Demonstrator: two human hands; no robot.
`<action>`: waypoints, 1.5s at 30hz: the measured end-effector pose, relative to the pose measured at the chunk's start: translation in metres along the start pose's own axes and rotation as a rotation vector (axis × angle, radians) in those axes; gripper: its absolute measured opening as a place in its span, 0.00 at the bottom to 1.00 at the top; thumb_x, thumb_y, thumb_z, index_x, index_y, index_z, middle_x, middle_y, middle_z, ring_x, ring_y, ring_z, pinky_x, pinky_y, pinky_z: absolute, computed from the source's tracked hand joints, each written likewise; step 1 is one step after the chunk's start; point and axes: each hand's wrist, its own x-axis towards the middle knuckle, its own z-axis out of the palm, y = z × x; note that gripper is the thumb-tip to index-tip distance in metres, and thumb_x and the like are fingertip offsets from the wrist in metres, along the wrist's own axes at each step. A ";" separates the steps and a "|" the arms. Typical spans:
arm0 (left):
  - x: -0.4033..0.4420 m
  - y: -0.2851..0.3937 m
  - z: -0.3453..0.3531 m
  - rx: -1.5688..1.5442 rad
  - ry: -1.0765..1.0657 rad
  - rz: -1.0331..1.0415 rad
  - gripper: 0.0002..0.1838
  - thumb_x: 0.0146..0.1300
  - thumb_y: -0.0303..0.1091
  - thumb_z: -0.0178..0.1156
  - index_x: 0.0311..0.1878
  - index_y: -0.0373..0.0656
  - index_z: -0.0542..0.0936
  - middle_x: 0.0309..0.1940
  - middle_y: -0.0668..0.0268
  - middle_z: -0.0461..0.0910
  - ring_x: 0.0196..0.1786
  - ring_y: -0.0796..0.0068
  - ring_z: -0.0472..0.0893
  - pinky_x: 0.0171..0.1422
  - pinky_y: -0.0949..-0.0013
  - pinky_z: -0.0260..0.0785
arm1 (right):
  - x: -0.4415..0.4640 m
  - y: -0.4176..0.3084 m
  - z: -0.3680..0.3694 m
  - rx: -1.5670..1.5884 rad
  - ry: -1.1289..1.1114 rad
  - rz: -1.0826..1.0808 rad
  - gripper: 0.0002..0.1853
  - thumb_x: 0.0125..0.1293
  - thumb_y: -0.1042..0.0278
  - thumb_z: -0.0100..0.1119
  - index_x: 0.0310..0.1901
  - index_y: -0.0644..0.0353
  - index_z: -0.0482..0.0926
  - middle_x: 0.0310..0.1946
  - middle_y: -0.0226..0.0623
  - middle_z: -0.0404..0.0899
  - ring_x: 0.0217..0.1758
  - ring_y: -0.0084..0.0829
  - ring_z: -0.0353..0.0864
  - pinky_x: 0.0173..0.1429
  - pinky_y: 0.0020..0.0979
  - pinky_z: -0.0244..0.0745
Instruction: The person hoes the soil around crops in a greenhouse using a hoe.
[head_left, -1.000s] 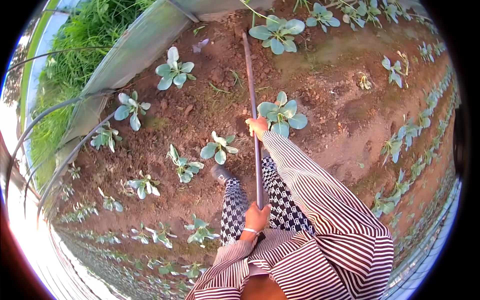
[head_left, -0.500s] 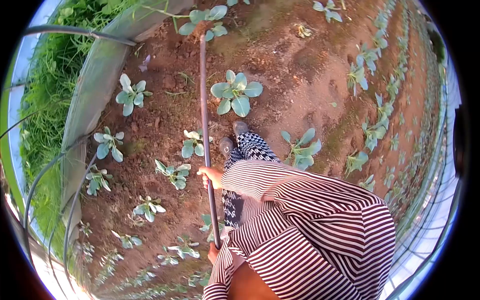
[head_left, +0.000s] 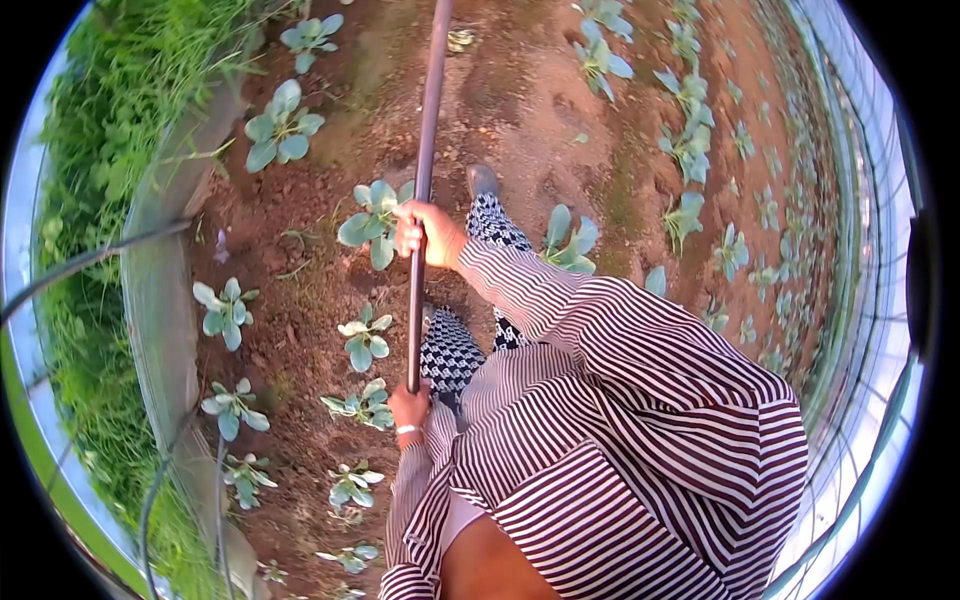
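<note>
A: In the head view, where is the pole (head_left: 427, 150)?
B: It passes left of the middle. The upper part leaves the view near 12 o'clock, so its far end is not visible. The near end is at 7 o'clock, by the left hand (head_left: 408, 403).
A: And how is this left hand?
B: It is closed around the pole at the near end. On its wrist there is a white band (head_left: 407, 430).
A: What does the right hand (head_left: 430, 235) do?
B: It is also closed, with the fingers bent around the pole, higher up, a little toward 11 o'clock from the middle.
A: Which things are about the hands?
B: One leafy plant (head_left: 372, 228) is just beside the right hand, at its 9 o'clock side. Another, the lower plant (head_left: 367, 406), is near the left hand, also at 9 o'clock from it. A boot (head_left: 482, 180) stands on the soil (head_left: 540, 130), at 12 o'clock.
A: And farther away?
B: At 9 o'clock I see a pale sheet (head_left: 160, 310), and behind it green grass (head_left: 85, 220). At 2 o'clock there is a row of plants (head_left: 690, 150).
</note>
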 end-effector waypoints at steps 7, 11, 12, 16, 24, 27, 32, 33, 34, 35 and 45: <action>0.099 0.095 0.024 0.192 -0.196 -0.047 0.19 0.50 0.43 0.65 0.37 0.35 0.79 0.27 0.51 0.80 0.34 0.52 0.81 0.39 0.57 0.70 | 0.019 -0.073 -0.109 -0.048 0.330 -0.186 0.13 0.55 0.62 0.61 0.24 0.54 0.66 0.14 0.25 0.64 0.16 0.23 0.65 0.24 0.30 0.67; 0.137 0.133 0.068 0.452 -0.448 0.114 0.20 0.51 0.44 0.64 0.37 0.36 0.78 0.29 0.49 0.80 0.35 0.48 0.80 0.39 0.55 0.71 | 0.045 -0.094 -0.220 0.125 0.731 -0.025 0.12 0.54 0.62 0.63 0.25 0.56 0.69 0.13 0.29 0.65 0.13 0.27 0.65 0.20 0.32 0.67; 0.150 0.174 0.075 0.433 -0.525 0.044 0.23 0.49 0.46 0.65 0.39 0.34 0.77 0.37 0.44 0.79 0.42 0.46 0.79 0.45 0.54 0.72 | 0.049 -0.108 -0.239 0.156 0.775 0.040 0.12 0.54 0.63 0.62 0.25 0.57 0.69 0.13 0.30 0.65 0.13 0.28 0.65 0.19 0.32 0.66; 0.146 0.311 0.031 0.426 -0.409 0.032 0.22 0.51 0.40 0.64 0.49 0.41 0.74 0.30 0.45 0.79 0.37 0.43 0.79 0.40 0.50 0.72 | 0.061 -0.187 -0.241 0.347 0.693 0.105 0.11 0.56 0.68 0.58 0.22 0.59 0.67 0.12 0.35 0.65 0.12 0.33 0.64 0.19 0.37 0.66; 0.114 0.402 -0.006 0.688 -0.260 -0.188 0.16 0.48 0.40 0.64 0.38 0.43 0.74 0.27 0.51 0.80 0.33 0.47 0.80 0.37 0.50 0.71 | 0.059 -0.221 -0.212 0.458 0.817 0.304 0.08 0.59 0.63 0.55 0.33 0.56 0.71 0.11 0.25 0.53 0.10 0.24 0.55 0.18 0.32 0.57; 0.117 0.363 -0.001 0.672 -0.155 -0.151 0.13 0.46 0.38 0.65 0.32 0.46 0.72 0.25 0.56 0.79 0.27 0.53 0.80 0.32 0.54 0.71 | 0.046 -0.260 -0.172 0.467 0.747 0.286 0.09 0.59 0.61 0.55 0.33 0.57 0.71 0.11 0.24 0.52 0.10 0.22 0.54 0.21 0.33 0.59; 0.201 0.393 0.065 0.518 -0.078 0.008 0.13 0.47 0.39 0.64 0.33 0.46 0.73 0.28 0.58 0.78 0.29 0.55 0.80 0.32 0.54 0.71 | 0.065 -0.377 -0.167 0.264 0.500 -0.096 0.15 0.55 0.66 0.58 0.17 0.49 0.63 0.07 0.23 0.54 0.06 0.24 0.55 0.14 0.32 0.56; 0.220 0.413 0.081 0.410 -0.119 -0.039 0.15 0.51 0.44 0.62 0.37 0.45 0.75 0.30 0.55 0.79 0.34 0.51 0.79 0.38 0.52 0.70 | 0.062 -0.416 -0.163 0.285 0.361 -0.104 0.15 0.55 0.67 0.58 0.17 0.49 0.63 0.07 0.22 0.54 0.07 0.21 0.55 0.14 0.29 0.56; 0.237 0.436 0.094 0.363 -0.219 -0.033 0.17 0.53 0.46 0.61 0.39 0.44 0.76 0.31 0.54 0.80 0.35 0.50 0.79 0.39 0.53 0.70 | 0.066 -0.443 -0.172 0.371 0.316 -0.133 0.15 0.56 0.68 0.59 0.19 0.49 0.63 0.08 0.20 0.54 0.08 0.17 0.54 0.14 0.24 0.54; 0.254 0.453 0.111 0.258 -0.357 -0.070 0.18 0.53 0.47 0.62 0.40 0.44 0.77 0.30 0.54 0.80 0.34 0.52 0.79 0.40 0.56 0.71 | 0.059 -0.474 -0.161 0.255 0.395 -0.228 0.16 0.57 0.68 0.60 0.19 0.49 0.62 0.09 0.19 0.54 0.08 0.16 0.53 0.15 0.22 0.53; 0.224 0.381 0.112 0.218 -0.662 -0.088 0.22 0.55 0.50 0.58 0.47 0.44 0.78 0.39 0.48 0.79 0.44 0.51 0.79 0.50 0.57 0.70 | 0.082 -0.360 -0.218 -0.258 0.867 -0.158 0.14 0.56 0.64 0.57 0.18 0.55 0.65 0.07 0.29 0.60 0.07 0.27 0.61 0.12 0.33 0.64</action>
